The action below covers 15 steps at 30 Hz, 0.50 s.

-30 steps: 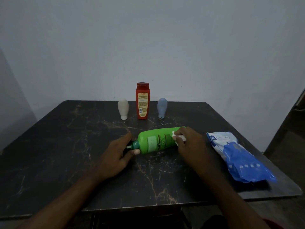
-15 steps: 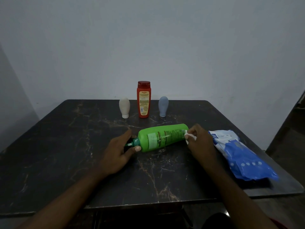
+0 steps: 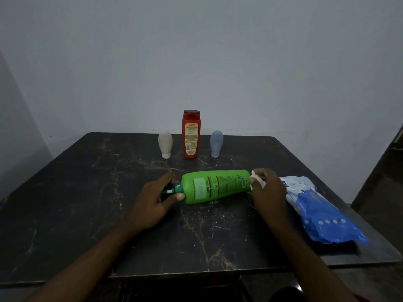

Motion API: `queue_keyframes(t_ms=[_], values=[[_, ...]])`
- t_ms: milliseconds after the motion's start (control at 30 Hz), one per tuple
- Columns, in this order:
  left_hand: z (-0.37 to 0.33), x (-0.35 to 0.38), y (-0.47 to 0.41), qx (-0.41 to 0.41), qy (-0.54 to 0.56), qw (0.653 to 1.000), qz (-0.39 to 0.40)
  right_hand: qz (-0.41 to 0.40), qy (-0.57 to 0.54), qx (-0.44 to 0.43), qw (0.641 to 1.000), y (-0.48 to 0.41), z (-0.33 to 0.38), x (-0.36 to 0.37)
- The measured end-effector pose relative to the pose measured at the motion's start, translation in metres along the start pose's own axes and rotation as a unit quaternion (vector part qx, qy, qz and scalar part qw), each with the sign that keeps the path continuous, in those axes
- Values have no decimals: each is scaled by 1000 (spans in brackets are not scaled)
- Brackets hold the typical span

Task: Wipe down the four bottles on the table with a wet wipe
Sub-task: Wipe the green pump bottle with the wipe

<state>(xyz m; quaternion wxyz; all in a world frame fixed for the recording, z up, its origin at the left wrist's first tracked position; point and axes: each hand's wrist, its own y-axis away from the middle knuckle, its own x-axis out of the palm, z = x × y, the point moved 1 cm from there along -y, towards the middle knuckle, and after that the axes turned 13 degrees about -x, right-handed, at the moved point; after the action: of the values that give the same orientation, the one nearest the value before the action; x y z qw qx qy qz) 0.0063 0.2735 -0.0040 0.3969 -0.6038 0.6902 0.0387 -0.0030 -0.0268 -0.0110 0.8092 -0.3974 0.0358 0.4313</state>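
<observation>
White wipe (image 3: 257, 179) is pinched in the right hand (image 3: 269, 190) and pressed against the base of the green bottle (image 3: 216, 185), which lies on its side at frame centre. Left hand (image 3: 152, 200) clamps the bottle's neck, thumb on the shoulder. Red bottle (image 3: 191, 134), white bottle (image 3: 165, 144) and blue bottle (image 3: 216, 143) stand upright behind, on the table (image 3: 87, 203). Wipe pack (image 3: 316, 205) lies at right.

Glossy plastic green bottle (image 3: 216, 186) and red bottle (image 3: 191, 134), matt beige (image 3: 165, 144) and grey-blue (image 3: 216, 143) bottles, shiny crinkled wipe pack (image 3: 320, 208), marble-look scuffed table (image 3: 87, 203).
</observation>
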Motion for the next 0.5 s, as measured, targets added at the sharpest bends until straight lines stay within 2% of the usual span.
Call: queue_keyframes(t_ms=[133,233,367,500], values=[[4,-7,-5,-70,90,993,-18,35,-15,-7,999,4,-4,2],[8,-14,-8,-126,207,969,-46,62,-21,-22,998,7,2,4],[13,-16,-10,-189,353,912,-85,92,-46,-9,995,12,13,8],[-5,-11,-16,-194,506,837,-76,103,-80,17,991,18,27,19]])
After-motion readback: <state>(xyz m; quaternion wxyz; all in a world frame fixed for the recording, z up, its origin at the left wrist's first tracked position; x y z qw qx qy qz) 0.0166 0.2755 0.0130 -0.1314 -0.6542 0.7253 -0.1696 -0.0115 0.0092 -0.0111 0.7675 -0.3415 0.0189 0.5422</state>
